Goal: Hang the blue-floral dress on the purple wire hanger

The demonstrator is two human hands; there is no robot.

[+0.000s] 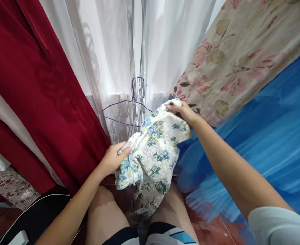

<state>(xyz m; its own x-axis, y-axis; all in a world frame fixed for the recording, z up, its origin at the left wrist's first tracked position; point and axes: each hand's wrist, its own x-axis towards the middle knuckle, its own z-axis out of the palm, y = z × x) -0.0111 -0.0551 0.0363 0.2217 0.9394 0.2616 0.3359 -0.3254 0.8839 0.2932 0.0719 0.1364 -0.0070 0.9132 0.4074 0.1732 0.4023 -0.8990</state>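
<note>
A white garment with blue and green flowers point(156, 146) hangs between my two hands, over my lap. My left hand point(115, 156) pinches its left part near a sleeve-like edge. Higher up and to the right, my right hand point(183, 112) grips the garment's upper edge, thumb on top. Just behind the cloth, a thin purple hanger point(116, 102) hangs by its hook from a cluster of metal hooks and ribbons point(141, 90). The garment covers the hanger's right end, so I cannot tell whether they touch.
White curtain-like fabric point(106, 51) hangs at the back. Long red cloth point(45, 85) is on the left. Beige floral fabric point(231, 61) and blue tulle point(264, 136) fill the right. A black object with a pale rim point(45, 211) sits low left, over reddish floor tiles point(211, 228).
</note>
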